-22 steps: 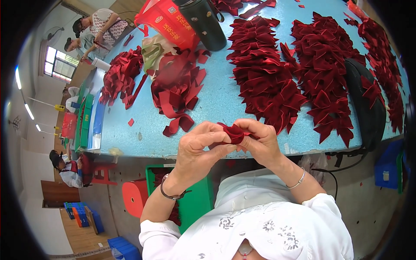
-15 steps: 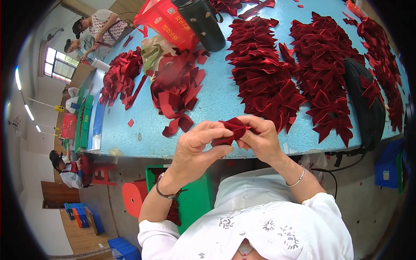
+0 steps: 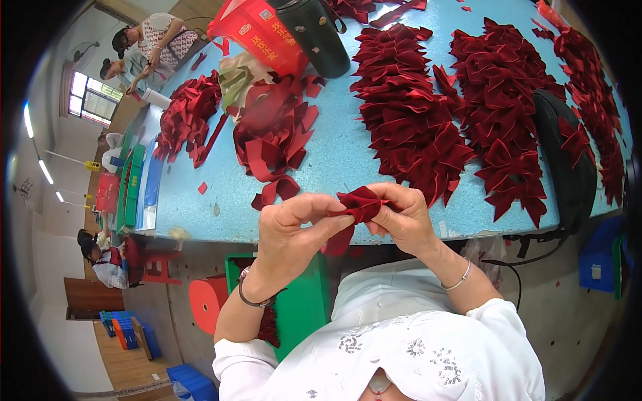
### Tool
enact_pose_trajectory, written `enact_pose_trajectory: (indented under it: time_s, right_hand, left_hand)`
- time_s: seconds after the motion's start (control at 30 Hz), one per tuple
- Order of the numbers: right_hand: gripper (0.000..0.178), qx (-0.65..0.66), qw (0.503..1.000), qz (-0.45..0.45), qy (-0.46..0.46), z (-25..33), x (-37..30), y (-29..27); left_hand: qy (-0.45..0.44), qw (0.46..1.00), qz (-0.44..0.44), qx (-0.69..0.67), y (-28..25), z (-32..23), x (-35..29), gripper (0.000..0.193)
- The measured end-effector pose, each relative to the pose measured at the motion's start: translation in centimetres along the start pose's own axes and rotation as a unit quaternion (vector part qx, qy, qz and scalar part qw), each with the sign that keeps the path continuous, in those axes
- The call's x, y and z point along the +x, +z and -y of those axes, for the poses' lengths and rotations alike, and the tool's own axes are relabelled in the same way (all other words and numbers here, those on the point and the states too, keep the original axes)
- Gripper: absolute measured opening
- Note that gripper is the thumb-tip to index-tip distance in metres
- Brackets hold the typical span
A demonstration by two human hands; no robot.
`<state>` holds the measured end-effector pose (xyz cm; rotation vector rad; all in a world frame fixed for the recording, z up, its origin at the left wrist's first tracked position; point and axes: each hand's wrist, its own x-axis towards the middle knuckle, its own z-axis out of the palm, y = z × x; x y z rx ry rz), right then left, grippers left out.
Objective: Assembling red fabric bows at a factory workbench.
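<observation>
Between my two hands, just above the table's near edge, is a dark red velvet bow (image 3: 362, 203). My left hand (image 3: 301, 224) pinches its left side between thumb and fingers, and a tail of ribbon hangs below. The fingers of my right hand (image 3: 401, 212) are closed on the bow's right side. Past my hands lies a loose pile of red ribbon strips (image 3: 274, 127). Overlapping finished bows form a long row (image 3: 408, 107) ahead of my right hand, with a second row (image 3: 498, 113) to its right.
On the blue table (image 3: 200, 217) stand a black tumbler (image 3: 317, 40) and a red bag (image 3: 251, 33). A black bag (image 3: 565, 160) lies at the right. Below are a green bin (image 3: 301, 307) and a red roll (image 3: 207, 304). Co-workers (image 3: 157, 47) sit at the far left.
My left hand has shifted slightly left and its grip has changed. The bow now shows more folded loops, and a ribbon tail hangs down. My right hand has barely moved.
</observation>
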<state>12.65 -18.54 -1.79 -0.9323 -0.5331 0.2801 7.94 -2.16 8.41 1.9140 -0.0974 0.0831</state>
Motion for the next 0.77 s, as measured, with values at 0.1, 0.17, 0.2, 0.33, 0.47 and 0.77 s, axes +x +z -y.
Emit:
enact_pose_trajectory:
  time_s: [0.1,0.17,0.2,0.33,0.47,0.77]
  right_hand:
    - [0.023,0.004,1.000,-0.001,0.000,-0.13,-0.16,0.11]
    - [0.021,-0.002,1.000,-0.007,-0.001,-0.26,-0.27,0.18]
    - [0.021,-0.002,1.000,-0.007,-0.001,-0.34,-0.31,0.18]
    - [0.021,-0.028,1.000,-0.003,-0.005,-0.53,-0.41,0.14]
    - [0.026,-0.069,0.998,-0.003,-0.014,-0.23,-0.54,0.00]
    - [0.027,-0.084,0.996,-0.002,-0.017,-0.14,-0.69,-0.12]
  left_hand:
    - [0.063,0.990,0.019,0.128,-0.16,-0.23,-0.05,0.010]
    - [0.108,0.975,0.006,0.196,-0.09,-0.10,-0.12,0.011]
    - [0.130,0.964,0.000,0.230,-0.02,-0.05,-0.14,0.011]
    - [0.188,0.934,-0.022,0.302,0.74,-0.75,-0.26,0.013]
    - [0.145,0.959,0.037,0.241,0.17,-0.44,0.13,0.012]
    - [0.079,0.991,0.051,0.091,0.28,-0.02,-0.06,0.016]
